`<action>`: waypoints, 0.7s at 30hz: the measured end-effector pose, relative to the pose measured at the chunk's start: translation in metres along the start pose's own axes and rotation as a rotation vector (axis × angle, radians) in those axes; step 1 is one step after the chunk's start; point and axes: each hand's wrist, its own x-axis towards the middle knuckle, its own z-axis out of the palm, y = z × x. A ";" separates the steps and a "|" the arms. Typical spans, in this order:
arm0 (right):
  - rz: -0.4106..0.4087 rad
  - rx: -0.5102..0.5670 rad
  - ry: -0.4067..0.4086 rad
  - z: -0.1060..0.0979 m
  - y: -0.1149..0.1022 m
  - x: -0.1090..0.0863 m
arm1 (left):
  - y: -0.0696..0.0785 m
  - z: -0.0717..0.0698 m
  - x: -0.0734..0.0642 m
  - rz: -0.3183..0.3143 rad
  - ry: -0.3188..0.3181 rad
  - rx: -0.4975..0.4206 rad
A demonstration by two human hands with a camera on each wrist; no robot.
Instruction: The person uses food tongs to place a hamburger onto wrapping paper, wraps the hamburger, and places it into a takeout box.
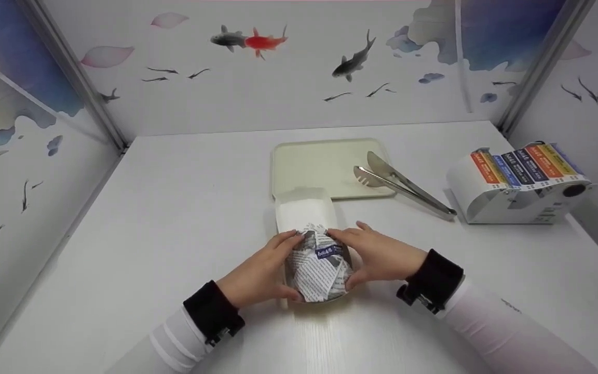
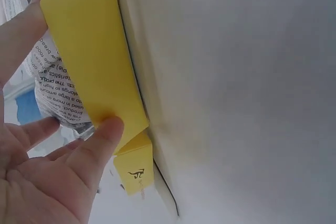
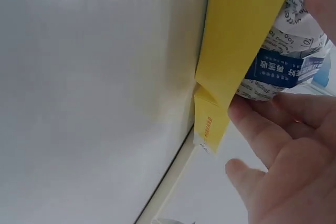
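A round bundle wrapped in printed newsprint-style paper point(image 1: 315, 270) with a blue label sits in a small carton point(image 2: 89, 51), yellow outside and white inside. The carton's lid point(image 1: 307, 208) is folded open toward the back. My left hand point(image 1: 265, 272) grips the bundle from the left, thumb at the near end and fingers at the far end. One of its fingertips point(image 2: 111, 129) presses on the yellow wall. From the other side my right hand point(image 1: 382, 254) holds the bundle, thumb near and fingers round its far side. What the paper wraps is hidden.
Behind the carton lies a cream tray point(image 1: 309, 161), with the lid up against its front edge. Metal tongs point(image 1: 408, 187) rest partly on the tray, handle end to the right. At the right stands a white rack point(image 1: 501, 205) holding several coloured packets. Printed walls enclose the table point(image 1: 174, 208).
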 end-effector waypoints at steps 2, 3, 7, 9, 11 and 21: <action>0.002 -0.043 0.003 -0.001 -0.002 0.001 | 0.000 -0.002 0.001 0.003 -0.009 0.014; 0.005 -0.064 0.006 -0.001 -0.003 0.001 | 0.000 -0.002 0.001 0.005 -0.011 0.018; 0.051 -0.086 0.028 0.001 -0.003 0.002 | 0.001 -0.002 0.004 0.004 -0.016 0.018; 0.075 -0.069 0.042 0.003 -0.001 0.003 | 0.000 -0.001 0.007 0.001 -0.013 0.014; 0.098 -0.057 0.048 0.004 -0.001 0.004 | 0.000 -0.001 0.010 -0.002 -0.010 0.007; 0.202 -0.167 0.044 0.010 -0.018 0.017 | -0.003 0.001 0.012 0.001 -0.006 -0.023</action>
